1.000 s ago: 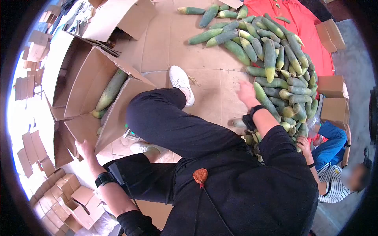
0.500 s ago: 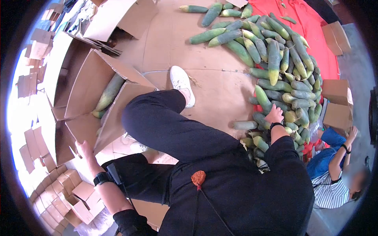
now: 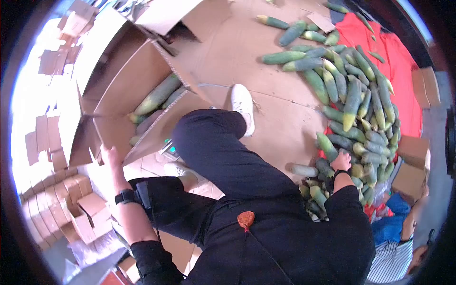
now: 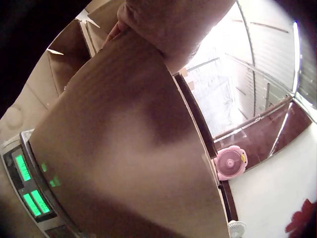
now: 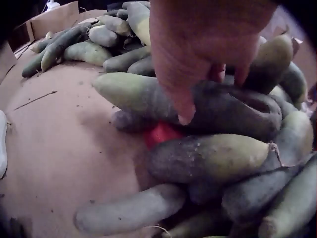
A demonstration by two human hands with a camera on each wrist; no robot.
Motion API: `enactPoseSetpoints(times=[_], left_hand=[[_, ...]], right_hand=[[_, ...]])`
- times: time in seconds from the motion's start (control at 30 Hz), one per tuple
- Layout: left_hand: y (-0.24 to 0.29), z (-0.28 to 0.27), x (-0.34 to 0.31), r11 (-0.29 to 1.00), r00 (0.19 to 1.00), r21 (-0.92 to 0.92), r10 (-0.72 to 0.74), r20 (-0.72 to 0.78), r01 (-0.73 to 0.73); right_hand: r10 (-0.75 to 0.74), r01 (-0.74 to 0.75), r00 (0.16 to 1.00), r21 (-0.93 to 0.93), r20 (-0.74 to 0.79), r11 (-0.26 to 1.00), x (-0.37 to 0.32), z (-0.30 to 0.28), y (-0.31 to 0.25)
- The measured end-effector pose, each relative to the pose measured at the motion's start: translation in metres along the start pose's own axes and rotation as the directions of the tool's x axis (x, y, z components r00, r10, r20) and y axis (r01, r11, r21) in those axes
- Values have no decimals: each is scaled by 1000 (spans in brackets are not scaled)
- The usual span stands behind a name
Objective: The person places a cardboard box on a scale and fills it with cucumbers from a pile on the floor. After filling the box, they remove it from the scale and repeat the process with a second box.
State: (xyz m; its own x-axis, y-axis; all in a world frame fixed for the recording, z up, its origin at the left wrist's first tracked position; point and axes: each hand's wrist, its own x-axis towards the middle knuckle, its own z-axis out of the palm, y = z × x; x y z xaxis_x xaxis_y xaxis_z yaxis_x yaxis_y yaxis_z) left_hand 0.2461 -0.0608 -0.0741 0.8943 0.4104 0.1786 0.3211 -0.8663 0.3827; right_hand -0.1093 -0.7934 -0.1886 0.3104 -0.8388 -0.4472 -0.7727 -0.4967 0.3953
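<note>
My left hand [image 3: 110, 154] grips the edge of an open cardboard box [image 3: 183, 110] with several green radishes [image 3: 154, 95] inside. In the left wrist view, the box's brown wall [image 4: 124, 134] fills the middle, and the fingers reach over its upper edge. At the pile's near side, my right hand [image 3: 341, 161] holds a long green radish [image 5: 131, 93] from above. Its thumb presses the radish's near side, while other fingers curl down behind it. This radish lies among others, one pale radish [image 5: 131, 210] lying in front at the pile's edge.
A big pile of green radishes [image 3: 354, 102] lies on cardboard sheeting [image 3: 280, 111] and a red cloth [image 3: 401, 85]. Beside the box stands a scale [image 4: 37, 198] with lit green digits. Another person [image 3: 394, 256] sits at right, and stacked cartons [image 3: 52, 204] stand at left.
My right hand has gone from above the cardboard sheeting onto the radish and holds it. The left hand has kept its grip on the box. The head view has turned, shifting the scene.
</note>
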Motion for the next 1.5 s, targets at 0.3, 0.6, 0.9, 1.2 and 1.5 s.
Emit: enactPoseSetpoints(times=[0.3,0.6,0.9,1.2,1.5], left_hand=[[45,-14,-24,994,999,105,-26,-37,29],[71,-30,-32,984,985,78,-166,42,163],[66,-28,-30,984,979,-43,-167,114,173],[67,-30,-27,971,963,-129,-170,211,199],[72,-35,-35,987,985,-80,-129,112,139]], right_hand=[[-232,237,972,-166,49,957,-2,22,-24],[-387,346,922,469,-11,812,-15,-6,-78],[-667,888,415,434,-619,151,-84,-225,-198],[-682,925,-221,72,-697,-373,-256,-372,-338],[-779,935,-172,150,-602,-322,-309,-321,-439]])
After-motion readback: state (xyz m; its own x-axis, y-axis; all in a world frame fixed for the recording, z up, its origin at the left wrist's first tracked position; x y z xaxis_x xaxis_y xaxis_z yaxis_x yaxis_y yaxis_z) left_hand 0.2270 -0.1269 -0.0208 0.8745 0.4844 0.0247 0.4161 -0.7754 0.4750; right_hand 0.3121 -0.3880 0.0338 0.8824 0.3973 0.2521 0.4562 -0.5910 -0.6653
